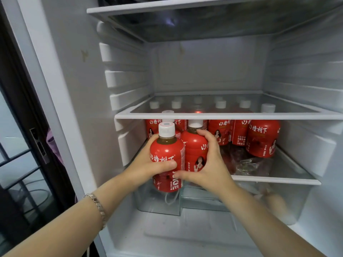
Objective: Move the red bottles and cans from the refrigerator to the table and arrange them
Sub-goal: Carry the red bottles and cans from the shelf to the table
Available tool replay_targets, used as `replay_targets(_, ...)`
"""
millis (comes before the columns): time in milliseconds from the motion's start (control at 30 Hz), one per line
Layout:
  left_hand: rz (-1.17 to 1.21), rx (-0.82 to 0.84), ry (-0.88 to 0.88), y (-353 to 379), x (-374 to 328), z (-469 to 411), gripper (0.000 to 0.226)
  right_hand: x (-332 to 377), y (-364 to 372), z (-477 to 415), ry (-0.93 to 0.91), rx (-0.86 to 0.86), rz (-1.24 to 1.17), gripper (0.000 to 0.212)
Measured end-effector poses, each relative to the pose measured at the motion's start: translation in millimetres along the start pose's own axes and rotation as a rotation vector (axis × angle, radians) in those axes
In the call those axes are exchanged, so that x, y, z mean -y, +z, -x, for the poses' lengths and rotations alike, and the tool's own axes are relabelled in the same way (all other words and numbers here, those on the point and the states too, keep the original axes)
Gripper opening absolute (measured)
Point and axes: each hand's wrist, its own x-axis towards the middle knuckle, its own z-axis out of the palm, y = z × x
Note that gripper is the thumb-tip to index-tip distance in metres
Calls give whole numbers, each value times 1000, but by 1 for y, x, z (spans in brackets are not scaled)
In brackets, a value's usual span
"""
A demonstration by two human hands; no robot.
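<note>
Your wrist: a bracelet (96, 204) on the left arm, lower left of the frame.
Your left hand (146, 164): wrapped round the front red bottle (167, 151) at centre frame, in front of the lower shelf (278, 179) edge.
Your right hand (209, 164): curled round the second red bottle (194, 147), just beside the first.
Further in: more white-capped red bottles (263, 138) stand upright under the glass shelf (222, 115), centre to right.

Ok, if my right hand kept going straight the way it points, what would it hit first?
Your right hand, gripping a red bottle, points deeper into the fridge; that bottle would probably meet the back row of red bottles first, though the gap is hard to judge.
</note>
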Motion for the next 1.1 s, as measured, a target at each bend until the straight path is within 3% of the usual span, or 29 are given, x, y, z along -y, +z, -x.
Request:
replay_targets(133, 62, -37, -5, 1, 0, 2, 78, -2, -3, -7, 156, -45, -323, 119)
replay_targets(300, 104, -80, -42, 1, 8, 6, 99, -5, -11, -24, 167, 163, -361, 83)
replay_targets(433, 113, -104, -47, 0, 12, 5, 103, -9, -8, -29, 158, 165, -409, 68)
replay_targets(633, 167, -146, -31, 5, 11, 10, 99, -5, -7, -20, 151, 114, -382, 83)
replay_targets(1100, 192, -155, -32, 11, -16, 61, 92, 29, -9, 23, 150, 119, -403, 91)
